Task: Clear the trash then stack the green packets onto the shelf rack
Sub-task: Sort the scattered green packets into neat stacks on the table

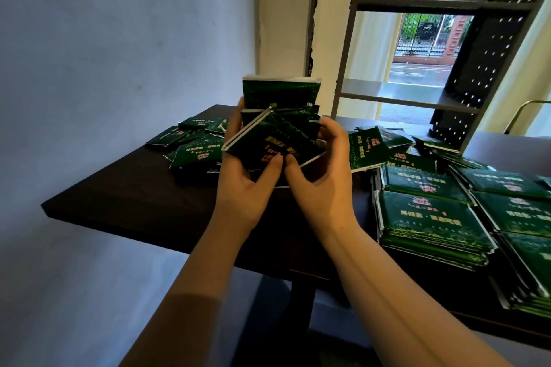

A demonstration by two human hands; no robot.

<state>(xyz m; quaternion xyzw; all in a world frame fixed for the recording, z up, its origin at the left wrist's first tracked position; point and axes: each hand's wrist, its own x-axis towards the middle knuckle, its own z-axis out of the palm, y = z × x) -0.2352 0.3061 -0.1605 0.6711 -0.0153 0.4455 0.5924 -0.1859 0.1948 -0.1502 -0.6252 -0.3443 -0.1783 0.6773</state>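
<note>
Both hands hold an uneven bundle of green packets (277, 131) above the table's (134, 194) far edge: the left hand (247, 185) and right hand (322, 179) have their fingers curled around it. Better to square the edges first, gripping firmly, before carrying it to the shelf rack (417, 98).

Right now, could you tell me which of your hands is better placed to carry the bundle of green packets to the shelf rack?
Probably the right hand: it and the left hand both grip the bundle, but the shelf rack stands on the right, behind the table.
</note>
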